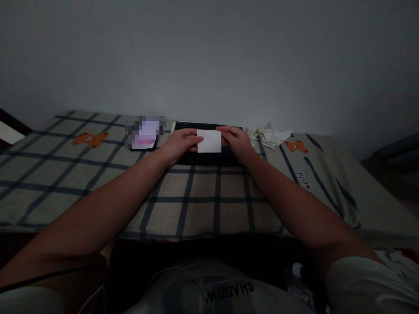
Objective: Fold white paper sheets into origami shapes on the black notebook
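A small white rectangle of paper (210, 142) is held up between both hands, its face toward me. My left hand (181, 144) pinches its left edge, thumb on the front and fingers behind. At the upper right corner, my right hand (237, 140) grips the paper between thumb and fingers. Just behind and below them lies a flat black item with a white border (209, 160), partly covered by the hands and the paper; I cannot tell what it is.
A phone (144, 135) with a lit, blurred screen lies to the left on the checked cloth (199, 209). Crumpled white paper pieces (270, 135) are heaped on the right. A grey wall (209, 56) rises behind the covered surface. A thin white cable (176, 267) hangs across my shirt.
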`<state>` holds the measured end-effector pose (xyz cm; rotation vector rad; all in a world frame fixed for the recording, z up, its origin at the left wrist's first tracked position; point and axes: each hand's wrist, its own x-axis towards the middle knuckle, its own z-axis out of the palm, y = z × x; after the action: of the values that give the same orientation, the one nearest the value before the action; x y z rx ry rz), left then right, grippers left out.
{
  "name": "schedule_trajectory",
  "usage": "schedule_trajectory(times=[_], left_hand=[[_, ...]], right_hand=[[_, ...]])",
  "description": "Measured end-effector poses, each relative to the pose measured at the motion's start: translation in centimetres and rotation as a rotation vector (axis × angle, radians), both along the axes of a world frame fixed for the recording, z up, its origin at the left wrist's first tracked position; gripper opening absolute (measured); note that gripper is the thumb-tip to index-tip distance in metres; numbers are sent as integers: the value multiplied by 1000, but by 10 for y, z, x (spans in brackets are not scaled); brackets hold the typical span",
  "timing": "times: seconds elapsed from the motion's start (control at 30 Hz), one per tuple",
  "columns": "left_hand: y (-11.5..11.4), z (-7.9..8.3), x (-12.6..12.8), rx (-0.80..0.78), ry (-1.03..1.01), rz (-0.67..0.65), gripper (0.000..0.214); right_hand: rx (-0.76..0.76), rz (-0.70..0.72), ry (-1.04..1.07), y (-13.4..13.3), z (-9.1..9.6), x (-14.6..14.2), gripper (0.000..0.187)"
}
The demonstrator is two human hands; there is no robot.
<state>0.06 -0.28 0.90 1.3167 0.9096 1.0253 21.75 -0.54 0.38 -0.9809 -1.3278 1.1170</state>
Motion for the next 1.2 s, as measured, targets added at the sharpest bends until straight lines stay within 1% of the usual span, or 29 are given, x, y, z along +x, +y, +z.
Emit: schedule_trajectory(times=[0.13,0.23,0.33,0.43,0.53,0.63,0.73,0.8,0.87,0.97,1.03,1.1,1.2], left_hand=[[0,0,0,52,-9,77,43],[-1,2,0,95,21,123,43],[-3,3,1,117,24,119,42],[-4,2,2,125,28,94,45],[-4,2,3,130,20,93,45],[-5,4,4,95,30,45,42],[-7,6,5,15,92,3,32],[-7,6,5,-15,101,32,24],[-6,6,5,-10,66,91,18],[-3,5,5,13,-3,187,17],[-2,5,4,24,-18,225,18],[-1,5,4,41,5,243,19],[-3,5,3,90,95,241,22]], right_hand=[[-71,60,43,1,0,-1,42],[-93,92,13,3,-1,-1,44],[-85,100,5,3,-2,0,46],[-46,104,-62,1,-5,1,42],[-19,60,-129,0,-7,1,34],[-40,9,-73,1,-7,-1,34],[-66,1,20,2,-6,-3,35],[-87,7,50,3,-6,-4,33],[-115,27,67,3,-4,-4,28],[-165,70,52,1,-2,-5,21],[-195,97,20,0,-1,-5,19],[-200,117,1,0,0,-4,19],[-157,107,-19,0,-1,-3,25]])
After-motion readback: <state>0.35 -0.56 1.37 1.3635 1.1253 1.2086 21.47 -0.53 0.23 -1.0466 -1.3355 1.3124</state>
